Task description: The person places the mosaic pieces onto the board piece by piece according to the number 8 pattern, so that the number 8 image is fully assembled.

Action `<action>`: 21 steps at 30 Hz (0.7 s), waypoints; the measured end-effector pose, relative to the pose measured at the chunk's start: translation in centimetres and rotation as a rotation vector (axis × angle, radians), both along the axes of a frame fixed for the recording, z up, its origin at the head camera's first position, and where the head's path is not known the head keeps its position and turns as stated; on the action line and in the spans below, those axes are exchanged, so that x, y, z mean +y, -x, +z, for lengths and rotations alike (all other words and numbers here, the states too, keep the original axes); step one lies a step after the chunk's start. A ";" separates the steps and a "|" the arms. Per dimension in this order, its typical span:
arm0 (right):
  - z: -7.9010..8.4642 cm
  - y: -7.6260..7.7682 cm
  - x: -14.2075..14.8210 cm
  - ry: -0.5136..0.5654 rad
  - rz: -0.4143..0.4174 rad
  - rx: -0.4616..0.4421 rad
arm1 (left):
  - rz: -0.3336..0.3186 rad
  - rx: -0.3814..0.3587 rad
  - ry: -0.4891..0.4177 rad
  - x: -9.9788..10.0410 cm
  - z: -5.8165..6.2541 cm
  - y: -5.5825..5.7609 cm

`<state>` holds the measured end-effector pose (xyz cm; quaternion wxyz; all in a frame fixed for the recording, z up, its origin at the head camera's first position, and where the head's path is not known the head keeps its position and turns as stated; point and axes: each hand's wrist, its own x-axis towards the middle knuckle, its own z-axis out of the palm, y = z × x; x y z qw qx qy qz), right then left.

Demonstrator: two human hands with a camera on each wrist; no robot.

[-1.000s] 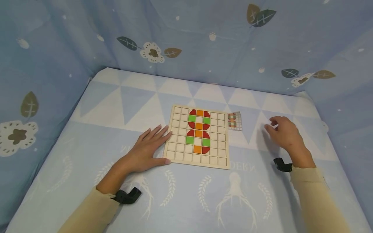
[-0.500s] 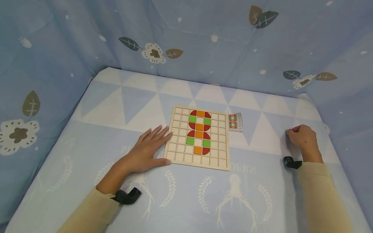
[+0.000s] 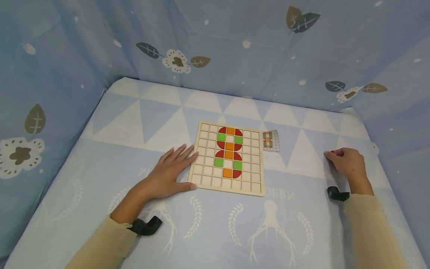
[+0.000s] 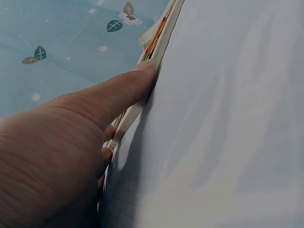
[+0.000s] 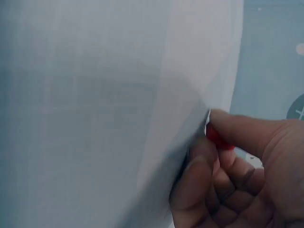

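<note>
A square wooden grid board lies mid-table in the head view. Red quarter-round, orange and green square tiles form a pattern down its middle columns. My left hand lies flat with fingers spread, its fingertips and thumb at the board's left edge; the left wrist view shows the thumb against that edge. My right hand, over the right part of the table, pinches a small red tile between thumb and fingers. Most of that tile is hidden by the fingers.
A small pattern card with a similar coloured design sits beside the board's upper right edge. A patterned cloth covers the table, and a blue printed curtain hangs along its back and sides.
My right hand has moved right and down to the table, and its fingers have closed on a red tile that now shows between them. The left hand and the board have stayed put.
</note>
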<state>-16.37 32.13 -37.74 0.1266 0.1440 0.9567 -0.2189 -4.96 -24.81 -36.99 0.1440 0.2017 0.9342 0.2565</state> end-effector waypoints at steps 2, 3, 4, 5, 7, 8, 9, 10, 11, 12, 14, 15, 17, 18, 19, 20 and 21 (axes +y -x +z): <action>-0.1 -0.4 -0.4 0.032 0.019 0.012 | 0.001 -0.002 0.001 0.0 0.1 0.0; -0.1 -0.5 -0.7 0.053 0.027 0.015 | 0.001 -0.002 0.003 0.0 0.1 0.0; 0.0 -0.7 -1.0 0.074 0.032 0.016 | 0.000 -0.002 0.003 0.0 0.1 0.0; 0.0 -0.9 -1.3 0.088 0.043 0.023 | 0.000 -0.001 0.001 0.0 0.2 0.0; 0.3 -1.3 -2.2 0.098 0.070 0.044 | -0.001 0.000 -0.002 0.0 0.2 0.0; 0.4 -1.5 -2.6 0.096 0.087 0.060 | -0.002 0.000 -0.002 0.0 0.2 0.0; 0.6 -1.6 -3.1 0.094 0.106 0.081 | -0.003 0.002 -0.002 0.0 0.2 0.0; 0.7 -1.8 -3.7 0.089 0.124 0.103 | -0.003 0.001 -0.005 0.0 0.2 0.0; 0.9 -2.0 -4.4 0.089 0.145 0.127 | -0.003 0.001 -0.007 0.0 0.2 0.0; 1.1 -2.1 -5.1 0.087 0.169 0.150 | -0.004 0.001 -0.008 0.0 0.3 -0.1; 1.6 -2.5 -6.6 0.087 0.219 0.195 | -0.005 0.004 -0.008 -0.1 0.3 -0.1; 1.8 -2.7 -7.5 0.090 0.248 0.217 | -0.005 0.005 -0.010 -0.1 0.3 -0.1; 2.3 -3.1 -9.4 0.097 0.314 0.249 | -0.006 0.009 -0.009 -0.1 0.2 -0.1; 2.5 -3.3 -10.4 0.099 0.349 0.265 | -0.007 0.010 -0.010 -0.1 0.2 -0.1; 2.7 -3.5 -11.4 0.105 0.383 0.278 | -0.008 0.011 -0.010 -0.1 0.2 0.0; 2.9 -3.7 -12.3 0.115 0.413 0.286 | -0.007 0.011 -0.011 -0.1 0.2 0.0; 3.0 -3.9 -13.2 0.126 0.443 0.293 | -0.007 0.011 -0.011 -0.1 0.2 0.0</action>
